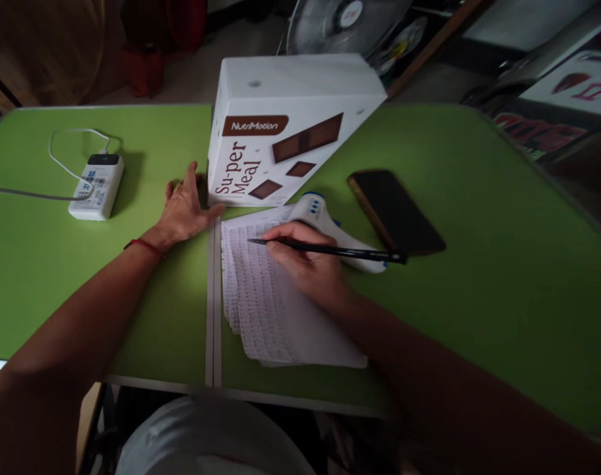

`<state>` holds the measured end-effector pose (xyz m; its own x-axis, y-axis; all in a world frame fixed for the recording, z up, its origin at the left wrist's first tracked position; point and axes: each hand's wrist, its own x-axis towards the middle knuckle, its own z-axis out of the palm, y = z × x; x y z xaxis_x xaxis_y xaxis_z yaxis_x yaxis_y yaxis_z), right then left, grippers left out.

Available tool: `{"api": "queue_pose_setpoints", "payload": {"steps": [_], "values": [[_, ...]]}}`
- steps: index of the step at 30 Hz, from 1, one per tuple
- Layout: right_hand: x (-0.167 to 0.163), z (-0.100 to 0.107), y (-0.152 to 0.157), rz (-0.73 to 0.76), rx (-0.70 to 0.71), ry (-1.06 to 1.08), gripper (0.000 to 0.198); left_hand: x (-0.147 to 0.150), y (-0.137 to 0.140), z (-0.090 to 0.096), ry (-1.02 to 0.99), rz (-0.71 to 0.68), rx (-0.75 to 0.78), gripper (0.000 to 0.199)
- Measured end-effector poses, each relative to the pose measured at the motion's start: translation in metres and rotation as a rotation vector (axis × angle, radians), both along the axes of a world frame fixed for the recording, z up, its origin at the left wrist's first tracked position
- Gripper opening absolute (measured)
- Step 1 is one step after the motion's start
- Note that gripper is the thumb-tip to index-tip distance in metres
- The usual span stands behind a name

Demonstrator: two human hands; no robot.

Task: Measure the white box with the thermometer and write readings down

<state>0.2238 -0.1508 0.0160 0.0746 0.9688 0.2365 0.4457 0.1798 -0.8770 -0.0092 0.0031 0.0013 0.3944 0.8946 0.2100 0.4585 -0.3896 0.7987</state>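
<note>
Green and flat, the bench [503,297] filled most of the frame, with a fan [352,20] behind it at the top. Near the centre lay a fanned pile of sheets [280,316], their left parts dense with rows of small marks — too fine to read. Over its upper part the right hand [310,264] pinched a slim black pen [349,252]; whether the tip touched the paper could not be told. The left hand [184,210] was spread and held nothing, its thumb by the lower left corner of the white box [285,142], contact unclear.

For neat work, the pen seemed to want a light pinch near its tip. Those sheets looked loose — likely to slide over each other — so a free palm on their left edge would have steadied them better than one beside the box. The thermometer [316,212] lay close by the right hand's knuckles, worth avoiding, while the phone [396,211], right of centre, and the power bank [96,191], at left, sat clear of the pile.
</note>
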Motion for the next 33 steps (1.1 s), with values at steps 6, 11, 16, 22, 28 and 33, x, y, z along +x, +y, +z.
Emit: {"api": "queue_pose_setpoints", "payload": {"steps": [6,11,16,22,28,33], "values": [[0.001,-0.009,0.004,-0.023,0.145,-0.011,0.003,0.004,-0.021,0.020,0.375,0.066,0.018,0.162],[-0.002,-0.016,0.004,-0.082,0.260,-0.074,0.007,0.005,-0.023,0.020,0.464,0.033,0.053,0.164],[-0.001,-0.018,0.005,-0.070,0.289,-0.134,0.009,0.004,-0.023,0.019,0.507,0.014,0.055,0.166],[0.000,-0.020,0.007,-0.054,0.289,-0.185,0.009,0.005,-0.026,0.025,0.578,-0.005,0.046,0.159],[-0.001,-0.018,0.008,-0.064,0.298,-0.204,0.009,0.010,-0.030,0.033,0.652,-0.029,0.001,0.164],[0.001,-0.015,0.008,-0.023,0.271,-0.206,0.010,0.011,-0.031,0.037,0.679,-0.041,-0.031,0.162]]}}
